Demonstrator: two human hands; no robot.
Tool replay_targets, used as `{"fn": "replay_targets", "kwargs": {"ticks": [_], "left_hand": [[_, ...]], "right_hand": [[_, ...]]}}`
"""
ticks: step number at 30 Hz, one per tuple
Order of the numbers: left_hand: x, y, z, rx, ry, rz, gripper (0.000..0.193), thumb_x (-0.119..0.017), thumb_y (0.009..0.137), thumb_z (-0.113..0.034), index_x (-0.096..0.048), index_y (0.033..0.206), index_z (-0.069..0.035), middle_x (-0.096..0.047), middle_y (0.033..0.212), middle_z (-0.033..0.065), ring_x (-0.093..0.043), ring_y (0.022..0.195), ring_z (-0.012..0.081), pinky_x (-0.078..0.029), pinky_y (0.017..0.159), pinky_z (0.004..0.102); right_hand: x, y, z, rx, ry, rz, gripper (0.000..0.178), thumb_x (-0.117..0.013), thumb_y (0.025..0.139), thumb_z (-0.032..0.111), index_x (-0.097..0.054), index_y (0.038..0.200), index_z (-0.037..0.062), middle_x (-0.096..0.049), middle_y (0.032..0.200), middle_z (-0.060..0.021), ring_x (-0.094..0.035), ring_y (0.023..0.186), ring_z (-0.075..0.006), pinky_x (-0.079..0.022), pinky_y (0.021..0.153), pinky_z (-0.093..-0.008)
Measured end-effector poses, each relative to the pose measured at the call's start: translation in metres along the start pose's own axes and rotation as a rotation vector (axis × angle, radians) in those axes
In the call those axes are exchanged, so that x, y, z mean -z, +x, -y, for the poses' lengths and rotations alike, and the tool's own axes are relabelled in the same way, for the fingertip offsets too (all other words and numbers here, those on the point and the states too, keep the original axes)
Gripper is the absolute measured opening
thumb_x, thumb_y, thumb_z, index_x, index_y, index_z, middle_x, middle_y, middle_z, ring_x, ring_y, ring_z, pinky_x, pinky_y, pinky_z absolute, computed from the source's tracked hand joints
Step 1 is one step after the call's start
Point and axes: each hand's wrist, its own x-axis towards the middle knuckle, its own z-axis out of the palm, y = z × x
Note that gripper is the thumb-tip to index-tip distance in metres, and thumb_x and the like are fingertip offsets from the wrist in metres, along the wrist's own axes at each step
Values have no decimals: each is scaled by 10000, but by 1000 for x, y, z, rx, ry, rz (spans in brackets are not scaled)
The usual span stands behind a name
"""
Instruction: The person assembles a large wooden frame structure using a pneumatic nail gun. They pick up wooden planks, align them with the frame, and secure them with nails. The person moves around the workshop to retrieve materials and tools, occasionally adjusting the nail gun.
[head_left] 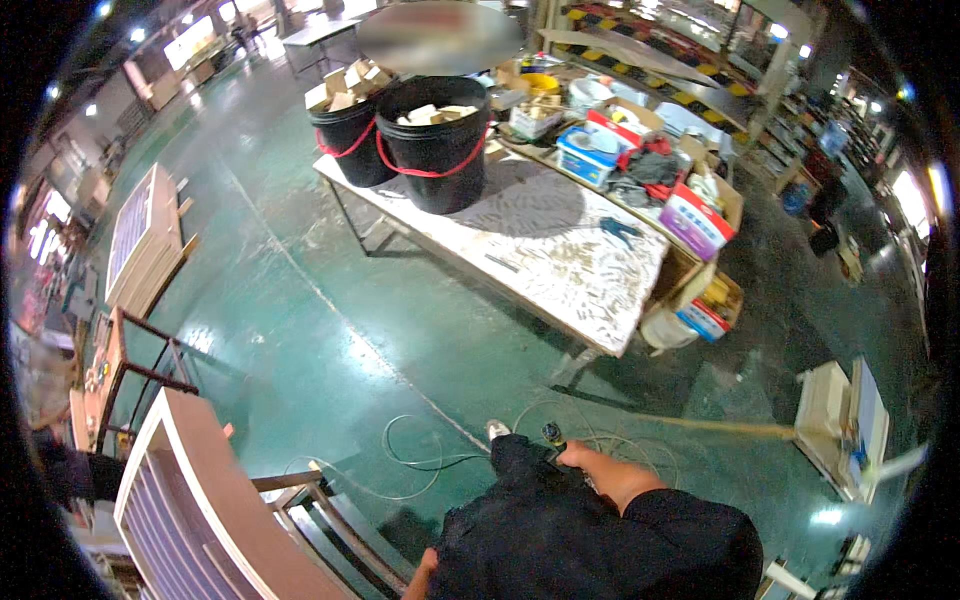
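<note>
My right hand (573,455), held in front of my body, is closed round a drill-like hand tool (552,433) with a dark, round, yellowish-ringed nose. The rest of that tool is hidden by the hand and my dark clothing. At the lower edge, my left hand (428,562) shows only in part, low at my side; its fingers cannot be made out. Nearest to it is a stand with wooden rails (355,540). On that stand's left rests a large pinkish-brown frame (215,490) with white edges and slats inside.
Ahead stands a white-topped table (560,270) with two black buckets (435,150) of wood blocks and a dark blue tool (620,230). Boxes (700,215) crowd its far side. A thin hose (400,465) loops across the green floor. Stacked panels (145,245) stand left; white panels (845,430) stand right.
</note>
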Motion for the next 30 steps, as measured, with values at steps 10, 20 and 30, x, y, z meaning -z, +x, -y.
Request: {"fn": "replay_targets", "kwargs": {"ticks": [10, 20, 30], "left_hand": [[121, 23, -203, -32, -167, -168, 384, -600, 901, -356, -686, 1020, -1, -722, 955, 185, -694, 939, 332, -514, 855, 431], [161, 80, -261, -240, -142, -9, 348, -629, 894, -390, -681, 1003, -64, -714, 989, 164, -681, 966, 324, -513, 855, 424], [286, 179, -182, -177, -125, -61, 437, -636, 848, -413, -702, 1056, -34, -708, 1072, 194, -668, 1040, 351, -509, 901, 432]], "right_hand": [[146, 65, 116, 239, -253, -234, 637, -764, 693, 278, -601, 1246, 8, -661, 1165, -231, -646, 1064, -376, -525, 872, -459], [157, 73, 149, 87, -59, -175, 657, -803, 707, 310, -606, 1276, 46, -664, 1170, -207, -638, 1097, -353, -512, 910, -428], [52, 102, 110, 12, -66, -225, 503, -786, 691, 353, -697, 1091, 61, -696, 1028, -180, -667, 983, -346, -532, 813, -454]]}}
